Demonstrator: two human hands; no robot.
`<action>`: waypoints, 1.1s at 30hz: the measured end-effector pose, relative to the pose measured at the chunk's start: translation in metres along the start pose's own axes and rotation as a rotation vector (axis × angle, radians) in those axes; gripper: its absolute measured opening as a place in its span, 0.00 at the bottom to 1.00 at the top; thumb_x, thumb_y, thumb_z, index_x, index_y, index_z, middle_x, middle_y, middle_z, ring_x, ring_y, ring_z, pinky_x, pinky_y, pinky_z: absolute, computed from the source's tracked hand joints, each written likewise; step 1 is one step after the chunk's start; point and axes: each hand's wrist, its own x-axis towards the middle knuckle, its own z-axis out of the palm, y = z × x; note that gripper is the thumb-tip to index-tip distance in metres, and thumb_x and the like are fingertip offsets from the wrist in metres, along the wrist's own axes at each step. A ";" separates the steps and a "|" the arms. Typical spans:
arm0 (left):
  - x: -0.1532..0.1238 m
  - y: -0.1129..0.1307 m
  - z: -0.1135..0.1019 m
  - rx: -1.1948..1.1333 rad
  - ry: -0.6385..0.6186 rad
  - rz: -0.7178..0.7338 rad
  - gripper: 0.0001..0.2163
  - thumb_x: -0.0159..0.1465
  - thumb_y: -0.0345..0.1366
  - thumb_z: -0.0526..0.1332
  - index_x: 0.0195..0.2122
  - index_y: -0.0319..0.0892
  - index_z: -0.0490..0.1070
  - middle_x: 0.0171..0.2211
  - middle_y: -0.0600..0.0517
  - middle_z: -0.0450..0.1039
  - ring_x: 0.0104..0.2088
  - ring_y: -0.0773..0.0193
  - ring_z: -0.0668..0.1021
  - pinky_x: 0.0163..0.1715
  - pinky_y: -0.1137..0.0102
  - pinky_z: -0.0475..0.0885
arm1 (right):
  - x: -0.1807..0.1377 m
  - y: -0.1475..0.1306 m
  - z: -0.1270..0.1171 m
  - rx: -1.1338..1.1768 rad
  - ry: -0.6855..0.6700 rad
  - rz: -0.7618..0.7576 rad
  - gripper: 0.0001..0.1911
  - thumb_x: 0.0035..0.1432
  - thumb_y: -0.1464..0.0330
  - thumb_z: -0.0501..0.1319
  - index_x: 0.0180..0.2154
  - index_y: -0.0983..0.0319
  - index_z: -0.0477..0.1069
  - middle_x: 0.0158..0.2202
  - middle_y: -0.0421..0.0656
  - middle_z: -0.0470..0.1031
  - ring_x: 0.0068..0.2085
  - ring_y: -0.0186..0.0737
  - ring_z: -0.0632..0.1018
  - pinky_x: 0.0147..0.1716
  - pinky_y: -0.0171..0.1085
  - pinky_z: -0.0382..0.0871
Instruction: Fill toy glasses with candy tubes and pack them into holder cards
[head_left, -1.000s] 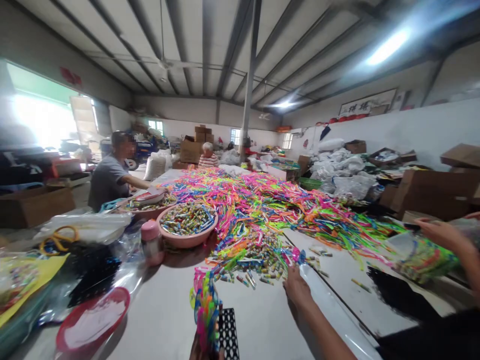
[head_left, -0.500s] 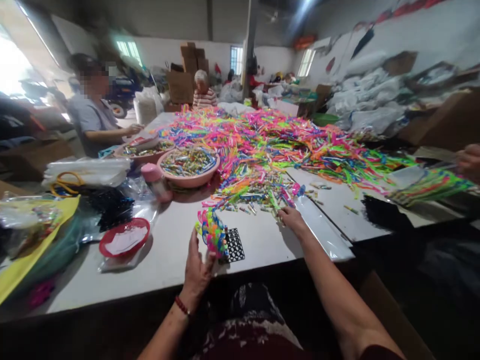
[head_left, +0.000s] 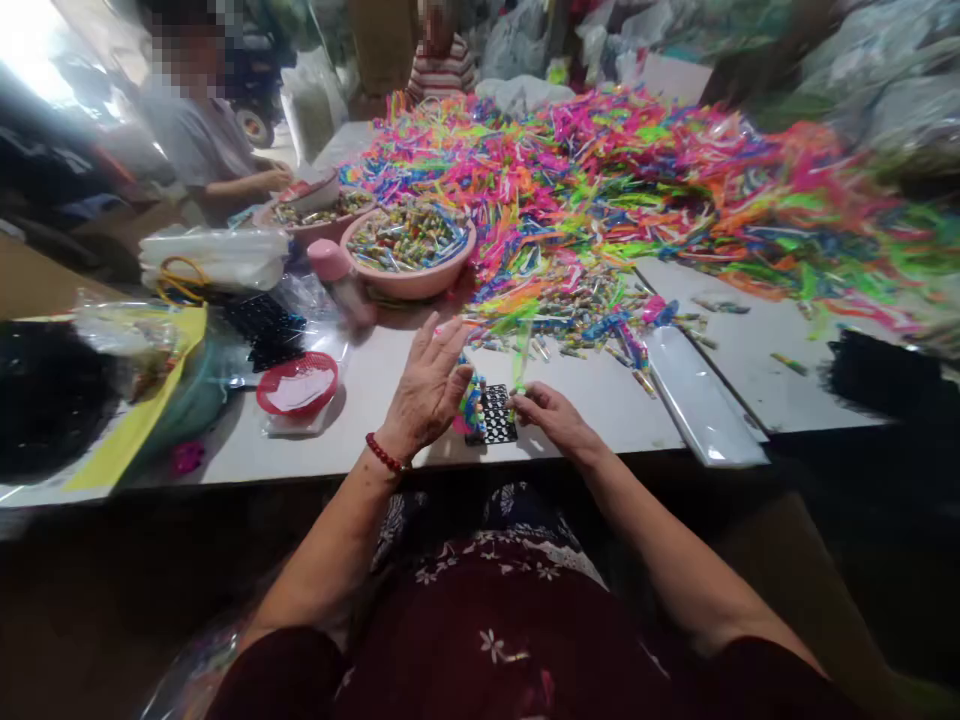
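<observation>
A black perforated plate point(head_left: 498, 416) lies near the table's front edge, with a bunch of bright plastic pieces point(head_left: 470, 404) standing on its left side. My left hand point(head_left: 424, 392), a red bead bracelet on its wrist, rests against that bunch with fingers stretched out. At the plate's right edge, my right hand point(head_left: 553, 418) pinches a green plastic strip point(head_left: 520, 362) that stands upright. Small wrapped tubes point(head_left: 577, 325) lie scattered just beyond the plate.
A big heap of neon strips point(head_left: 637, 170) covers the far table. A pink bowl point(head_left: 411, 283) of tubes, a pink bottle point(head_left: 334, 268), a red dish point(head_left: 298, 386) and a clear sleeve point(head_left: 694, 400) lie around. A co-worker point(head_left: 202, 135) sits far left, another person point(head_left: 442, 60) behind.
The camera has tilted down toward my lap. My right hand drew back from the scattered tubes to the black plate with a green strip. My left hand rose against the colourful bunch.
</observation>
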 end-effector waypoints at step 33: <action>0.014 0.002 0.005 0.110 -0.158 0.088 0.30 0.74 0.52 0.46 0.67 0.32 0.61 0.66 0.36 0.63 0.67 0.49 0.63 0.68 0.51 0.58 | 0.049 -0.031 0.020 -1.162 -0.124 -0.237 0.09 0.68 0.67 0.56 0.43 0.64 0.73 0.38 0.49 0.79 0.38 0.41 0.76 0.35 0.35 0.58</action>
